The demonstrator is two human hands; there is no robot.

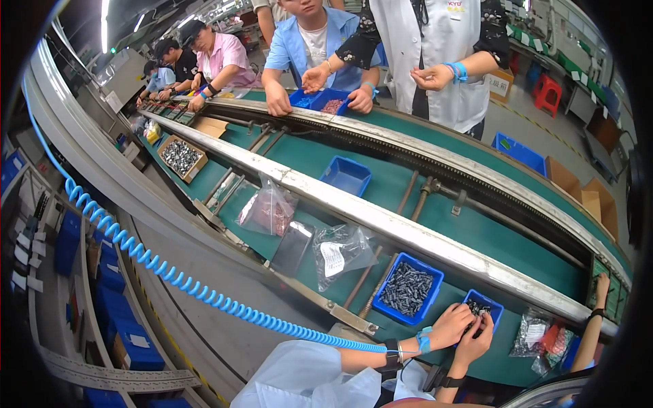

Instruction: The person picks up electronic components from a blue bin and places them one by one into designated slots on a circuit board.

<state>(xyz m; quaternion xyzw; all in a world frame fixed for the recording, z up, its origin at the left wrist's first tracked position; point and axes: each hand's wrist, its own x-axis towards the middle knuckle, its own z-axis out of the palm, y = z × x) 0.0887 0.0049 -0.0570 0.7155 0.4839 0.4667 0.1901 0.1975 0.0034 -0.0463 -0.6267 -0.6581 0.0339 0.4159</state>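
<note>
My left hand (451, 325) and my right hand (477, 345) meet over the near rim of a small blue bin (498, 314) at the lower right. Small dark parts (480, 307) lie in that bin. Both hands have their fingers bent and drawn together at the bin; whatever they pinch is too small to make out. A light-blue wrist strap and a black band with a coiled blue cord (224, 299) circle my left wrist, and a black band is on my right. Just left of my hands stands a larger blue bin (388, 314) full of dark cylindrical parts (407, 288).
Plastic bags (343, 253), a dark flat case (292, 246) and a blue tray (347, 175) lie along the green bench. A long metal rail (408, 228) crosses it. Co-workers stand and sit opposite; another person's hand (601, 291) is at the far right, beside more bags (530, 333).
</note>
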